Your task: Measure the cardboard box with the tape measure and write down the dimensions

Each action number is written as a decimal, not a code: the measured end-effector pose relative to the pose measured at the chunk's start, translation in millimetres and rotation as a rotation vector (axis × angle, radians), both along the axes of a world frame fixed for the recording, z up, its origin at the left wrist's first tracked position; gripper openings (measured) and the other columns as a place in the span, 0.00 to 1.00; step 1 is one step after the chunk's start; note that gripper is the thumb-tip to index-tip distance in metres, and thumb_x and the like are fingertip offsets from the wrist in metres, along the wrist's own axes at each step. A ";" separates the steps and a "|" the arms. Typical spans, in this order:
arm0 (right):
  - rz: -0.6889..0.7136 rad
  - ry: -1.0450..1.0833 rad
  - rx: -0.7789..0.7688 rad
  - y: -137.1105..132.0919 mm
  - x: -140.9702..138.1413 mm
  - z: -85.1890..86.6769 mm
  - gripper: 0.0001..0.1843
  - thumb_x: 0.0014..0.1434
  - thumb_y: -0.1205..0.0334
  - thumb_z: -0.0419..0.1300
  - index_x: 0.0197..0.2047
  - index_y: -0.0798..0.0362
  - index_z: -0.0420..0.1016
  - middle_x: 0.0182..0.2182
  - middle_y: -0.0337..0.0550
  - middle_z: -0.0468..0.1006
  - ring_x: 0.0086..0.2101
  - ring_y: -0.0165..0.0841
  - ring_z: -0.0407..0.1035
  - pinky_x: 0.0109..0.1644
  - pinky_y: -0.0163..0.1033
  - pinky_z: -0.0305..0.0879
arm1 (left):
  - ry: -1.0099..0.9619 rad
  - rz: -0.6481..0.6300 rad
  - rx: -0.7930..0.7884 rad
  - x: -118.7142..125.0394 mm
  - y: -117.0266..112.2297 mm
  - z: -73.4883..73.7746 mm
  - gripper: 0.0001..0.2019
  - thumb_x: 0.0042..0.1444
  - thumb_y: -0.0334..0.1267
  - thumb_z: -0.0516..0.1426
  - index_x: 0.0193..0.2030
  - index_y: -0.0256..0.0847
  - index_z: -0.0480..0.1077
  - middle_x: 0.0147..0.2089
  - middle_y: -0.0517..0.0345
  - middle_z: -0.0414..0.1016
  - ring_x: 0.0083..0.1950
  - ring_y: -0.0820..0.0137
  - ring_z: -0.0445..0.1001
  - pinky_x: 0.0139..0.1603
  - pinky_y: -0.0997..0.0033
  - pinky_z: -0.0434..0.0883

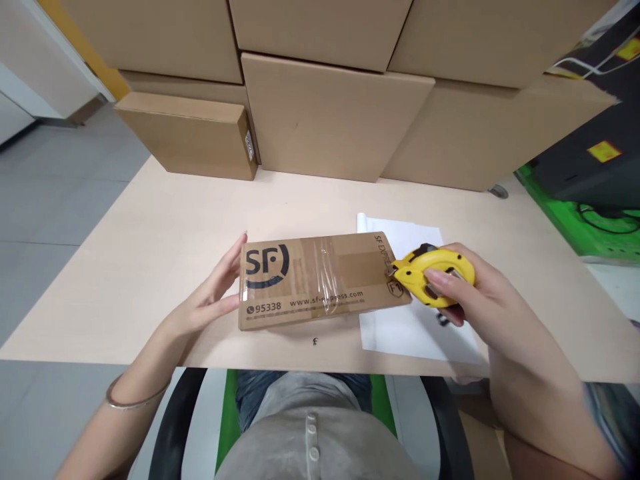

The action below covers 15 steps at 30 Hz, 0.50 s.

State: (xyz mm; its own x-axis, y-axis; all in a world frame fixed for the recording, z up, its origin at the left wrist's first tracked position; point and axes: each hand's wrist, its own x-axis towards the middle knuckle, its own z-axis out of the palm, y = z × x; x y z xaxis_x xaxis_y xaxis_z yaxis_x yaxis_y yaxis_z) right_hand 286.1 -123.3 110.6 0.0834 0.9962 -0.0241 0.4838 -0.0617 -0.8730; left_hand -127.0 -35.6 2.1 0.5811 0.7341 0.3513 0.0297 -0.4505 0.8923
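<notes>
A flat brown cardboard box point(320, 277) with black SF lettering and shiny clear tape across it is in front of me above the table. My left hand point(220, 287) grips its left end, thumb on the near side and fingers behind, partly hidden. In my right hand point(470, 287) is a yellow and black tape measure point(435, 275), the thumb pressed on its side. The metal tip of the tape measure meets the box's right end. Under the tape measure, white paper point(400, 333) lies on the table.
Large cardboard boxes point(330, 120) stand stacked along the back of the pale wooden table point(125, 280). A smaller closed carton point(190, 137) sits at the back left. Dark equipment and a black cable point(610, 217) rest on a green surface at the right. Chair armrests flank my body.
</notes>
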 end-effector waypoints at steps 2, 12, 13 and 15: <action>0.023 0.088 0.028 4.5 -6.6 -1.3 0.18 0.64 0.41 0.68 0.43 0.46 0.73 0.27 0.35 0.77 0.18 0.30 0.65 0.17 0.36 0.61 | -0.003 -0.060 0.115 3.2 1.0 4.5 0.58 0.54 0.58 0.73 0.84 0.57 0.45 0.77 0.44 0.68 0.70 0.48 0.76 0.63 0.52 0.82; 0.111 0.153 0.122 98.9 -39.6 8.9 0.20 0.59 0.45 0.72 0.35 0.47 0.68 0.28 0.34 0.72 0.21 0.26 0.60 0.19 0.34 0.55 | -0.101 0.079 0.499 78.9 -52.9 22.6 0.56 0.44 0.58 0.77 0.78 0.53 0.60 0.85 0.49 0.42 0.85 0.43 0.47 0.80 0.37 0.66; 0.134 0.122 0.127 105.7 -41.7 7.9 0.21 0.59 0.44 0.72 0.36 0.48 0.68 0.28 0.35 0.73 0.22 0.26 0.61 0.20 0.34 0.55 | -0.121 0.097 0.480 85.8 -57.4 15.5 0.54 0.47 0.58 0.76 0.78 0.53 0.59 0.85 0.49 0.42 0.86 0.45 0.47 0.80 0.36 0.64; 0.185 0.054 0.151 116.0 -45.1 4.4 0.23 0.59 0.40 0.71 0.36 0.48 0.69 0.29 0.37 0.74 0.24 0.28 0.63 0.23 0.34 0.56 | -0.147 0.139 0.454 93.5 -64.3 1.5 0.56 0.47 0.57 0.76 0.79 0.55 0.55 0.85 0.47 0.42 0.85 0.45 0.49 0.80 0.33 0.63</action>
State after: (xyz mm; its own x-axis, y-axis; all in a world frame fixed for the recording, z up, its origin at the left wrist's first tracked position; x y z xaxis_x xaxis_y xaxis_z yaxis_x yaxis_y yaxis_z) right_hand 241.1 -7.4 115.0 -0.0985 0.9871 0.1265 0.4268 0.1568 -0.8907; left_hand -33.5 -99.8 3.6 0.4090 0.5551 0.7243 0.0055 -0.7952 0.6064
